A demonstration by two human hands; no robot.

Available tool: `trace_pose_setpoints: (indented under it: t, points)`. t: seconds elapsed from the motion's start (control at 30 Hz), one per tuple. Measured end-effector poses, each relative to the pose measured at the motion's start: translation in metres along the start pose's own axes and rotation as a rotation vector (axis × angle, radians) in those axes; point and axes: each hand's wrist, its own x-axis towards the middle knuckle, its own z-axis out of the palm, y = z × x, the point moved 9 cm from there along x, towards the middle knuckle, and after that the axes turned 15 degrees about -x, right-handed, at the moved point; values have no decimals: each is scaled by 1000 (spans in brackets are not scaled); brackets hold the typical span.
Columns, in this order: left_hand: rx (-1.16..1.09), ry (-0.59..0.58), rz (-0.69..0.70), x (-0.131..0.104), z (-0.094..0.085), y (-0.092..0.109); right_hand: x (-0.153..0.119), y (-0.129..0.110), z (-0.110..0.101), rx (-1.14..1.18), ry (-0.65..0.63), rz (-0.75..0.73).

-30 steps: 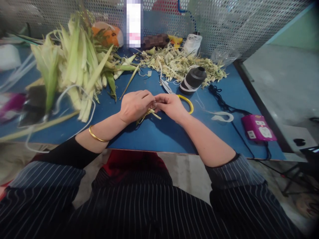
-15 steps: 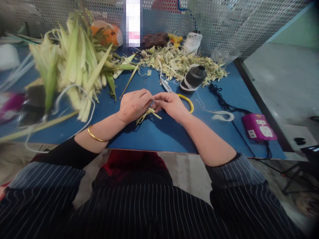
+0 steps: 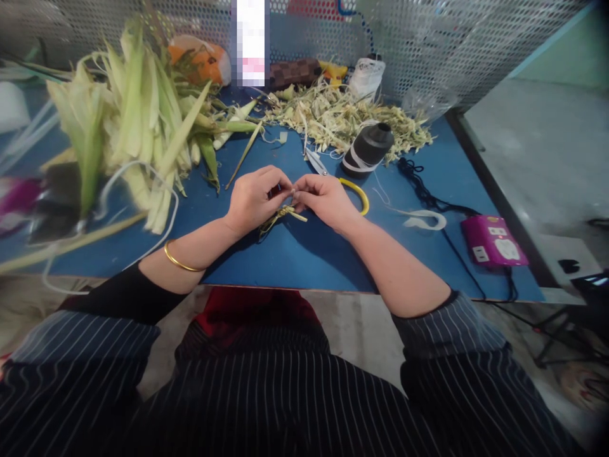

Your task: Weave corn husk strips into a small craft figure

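My left hand (image 3: 257, 198) and my right hand (image 3: 328, 202) meet fingertip to fingertip above the blue table. Each is closed in a pinch on what looks like a thin white thread (image 3: 294, 192); most of it is hidden by the fingers. Just under the fingertips is a small knotted piece of pale green corn husk strips (image 3: 285, 212), its loose ends sticking out both ways. Behind my right hand lie scissors (image 3: 356, 193) with yellow handles, partly covered by that hand. A black cone (image 3: 368, 150) wound with white thread lies tilted beyond them.
Long corn husks (image 3: 137, 120) are heaped at the left. Shredded husk pieces (image 3: 328, 117) spread along the back, near a white spool (image 3: 366, 79). A purple power socket (image 3: 493, 241) with a black cord sits at the right, beside a curled white strip (image 3: 425, 220).
My left fingers have arched, opening a gap between the thumb and the fingers, while the tips stay pinched against my right fingertips. The husk piece stays in nearly the same place.
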Motion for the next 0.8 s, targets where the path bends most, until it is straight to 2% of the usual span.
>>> trace_pose_setpoints:
  t: [0.13,0.4,0.57,0.67,0.73,0.8]
  points:
    - [-61,37,-25,1,-3,-4,0,3,1,-14,0,4]
    - [-110,27,-124,3,-4,-14,0,0,-1,-86,18,-11]
    - [-180,60,-205,5,-7,-31,-1,-3,-5,-118,12,-16]
    - [-157,105,-258,4,-10,-46,-4,-14,-12,-181,24,-63]
    - [-123,120,-315,1,-11,-56,-7,-24,-16,-146,26,-111]
    - [-83,124,-364,-1,-12,-63,-10,-31,-12,-29,-33,-136]
